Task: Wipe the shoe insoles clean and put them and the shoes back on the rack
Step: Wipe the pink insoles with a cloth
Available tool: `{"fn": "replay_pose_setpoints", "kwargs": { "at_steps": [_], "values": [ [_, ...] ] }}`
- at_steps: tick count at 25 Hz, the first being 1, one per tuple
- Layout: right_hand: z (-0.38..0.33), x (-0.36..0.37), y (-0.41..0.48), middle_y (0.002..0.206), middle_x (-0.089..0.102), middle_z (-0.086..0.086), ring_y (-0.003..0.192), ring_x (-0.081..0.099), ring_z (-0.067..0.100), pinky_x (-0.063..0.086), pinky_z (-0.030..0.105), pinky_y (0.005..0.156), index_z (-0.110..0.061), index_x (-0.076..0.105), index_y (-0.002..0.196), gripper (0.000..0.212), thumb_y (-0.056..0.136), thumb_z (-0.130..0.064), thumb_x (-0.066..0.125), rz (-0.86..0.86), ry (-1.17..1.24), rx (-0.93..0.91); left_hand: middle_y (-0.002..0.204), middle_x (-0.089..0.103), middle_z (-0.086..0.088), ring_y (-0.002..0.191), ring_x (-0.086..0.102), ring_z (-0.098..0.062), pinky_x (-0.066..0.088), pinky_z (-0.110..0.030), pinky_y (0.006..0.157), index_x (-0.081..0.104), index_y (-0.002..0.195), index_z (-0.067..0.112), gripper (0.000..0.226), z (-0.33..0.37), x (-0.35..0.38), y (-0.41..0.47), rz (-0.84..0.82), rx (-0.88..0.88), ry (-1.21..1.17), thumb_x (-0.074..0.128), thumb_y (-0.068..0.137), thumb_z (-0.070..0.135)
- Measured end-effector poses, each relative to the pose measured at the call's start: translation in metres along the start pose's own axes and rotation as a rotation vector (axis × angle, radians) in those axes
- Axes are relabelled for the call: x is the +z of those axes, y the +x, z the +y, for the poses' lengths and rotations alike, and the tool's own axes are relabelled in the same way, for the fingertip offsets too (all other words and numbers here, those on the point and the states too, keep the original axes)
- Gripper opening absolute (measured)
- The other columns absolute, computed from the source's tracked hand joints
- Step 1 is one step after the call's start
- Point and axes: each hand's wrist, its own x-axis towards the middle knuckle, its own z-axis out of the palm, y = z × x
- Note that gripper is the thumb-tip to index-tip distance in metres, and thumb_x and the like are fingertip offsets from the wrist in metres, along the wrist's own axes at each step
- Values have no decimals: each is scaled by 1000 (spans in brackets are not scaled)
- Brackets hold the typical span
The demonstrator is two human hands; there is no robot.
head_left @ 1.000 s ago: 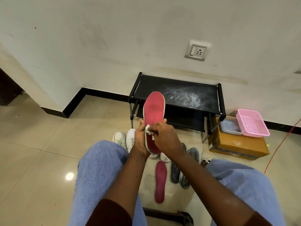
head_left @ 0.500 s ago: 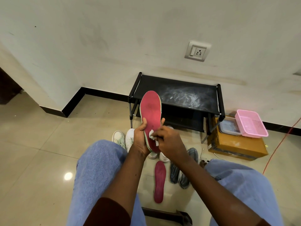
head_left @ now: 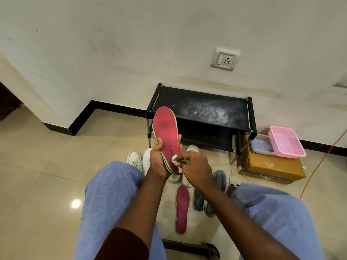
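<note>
My left hand grips a red insole near its heel and holds it upright in front of the black shoe rack. My right hand pinches a small white wipe against the insole's lower part. A second red insole lies flat on the floor between my knees. White sneakers stand on the floor behind my hands, partly hidden. A pair of dark grey shoes lies to the right of the floor insole.
A brown cardboard box right of the rack carries a pink basket and a clear container. An orange cable runs across the floor at right. The rack's top shelf shows white dusty smears. A dark stool edge sits below my knees.
The insole has tilted and shifted left. My right hand with the wipe slid down from the insole's middle toward its heel end.
</note>
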Motion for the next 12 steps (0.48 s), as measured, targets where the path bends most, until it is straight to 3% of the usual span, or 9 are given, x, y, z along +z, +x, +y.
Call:
{"fn": "replay_pose_setpoints", "kwargs": {
  "at_steps": [2, 5, 8, 10, 12],
  "values": [
    [-2, -2, -1, 90, 67, 1, 70, 58, 1, 40, -2, 59, -4, 72, 95, 14, 83, -9, 66, 16, 141, 84, 109, 67, -11, 97, 57, -24, 41, -37, 92, 47, 134, 7, 59, 1, 2, -1, -10, -1, 18, 34, 95, 48],
    [-4, -8, 9, 74, 63, 0, 53, 58, -2, 44, 7, 50, -4, 70, 88, 10, 83, -12, 67, -65, 387, 272, 95, 72, -10, 97, 58, -27, 42, -43, 92, 60, 111, 7, 52, 2, 6, -3, -1, -20, 116, 31, 97, 48],
    [-3, -11, 16, 73, 63, 9, 64, 60, 14, 50, 23, 58, -2, 66, 81, 4, 82, 1, 63, -191, 518, 412, 104, 67, -13, 98, 58, -28, 45, -42, 91, 57, 119, 8, 59, 6, 2, -4, -37, -33, 145, 30, 95, 54],
    [-5, -13, 13, 73, 60, 8, 71, 62, 18, 51, 21, 53, -2, 62, 78, 12, 83, 9, 58, -299, 629, 494, 112, 62, -14, 94, 61, -29, 51, -39, 84, 51, 130, 9, 69, 11, -1, -4, -94, -47, 125, 31, 91, 62],
    [-10, -15, 3, 76, 60, 7, 76, 61, 18, 51, 20, 53, -1, 63, 83, 11, 84, 8, 57, -404, 601, 480, 110, 62, -16, 83, 66, -28, 56, -35, 72, 54, 127, 6, 74, 16, -5, -4, -132, -55, 125, 33, 87, 64]
  ]
}}
